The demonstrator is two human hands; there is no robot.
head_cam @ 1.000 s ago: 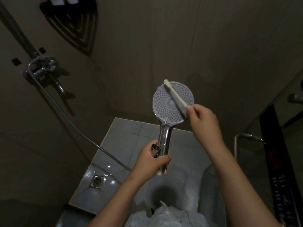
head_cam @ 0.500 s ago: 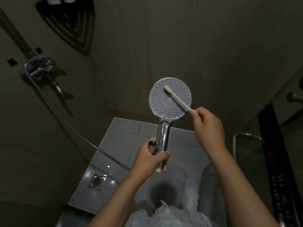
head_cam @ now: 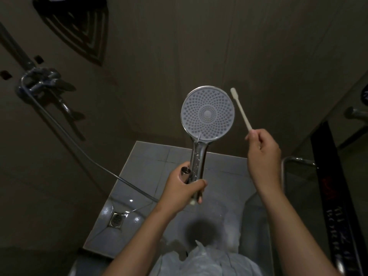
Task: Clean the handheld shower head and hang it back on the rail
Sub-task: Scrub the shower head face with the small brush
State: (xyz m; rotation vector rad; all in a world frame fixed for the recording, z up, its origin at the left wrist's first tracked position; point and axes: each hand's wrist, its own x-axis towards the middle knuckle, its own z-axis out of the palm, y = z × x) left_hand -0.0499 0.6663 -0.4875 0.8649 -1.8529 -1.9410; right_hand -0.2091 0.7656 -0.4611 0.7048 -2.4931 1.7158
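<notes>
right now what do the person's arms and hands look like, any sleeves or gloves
Both arms are bare: the left forearm and right forearm show no sleeves up to the frame's edge. The left hand and right hand wear no gloves; no watch, bracelet or ring shows in the dim light.

The shower head point(head_cam: 207, 114) has a pale grey face patterned with rings of small dots, and a shiny chrome handle point(head_cam: 197, 160). Right of it, the brush point(head_cam: 241, 109) is cream-white. Below it, the floor tiles point(head_cam: 147, 158) are light grey. Far right of it, a black strip point(head_cam: 330, 176) carries red and white lettering
</notes>
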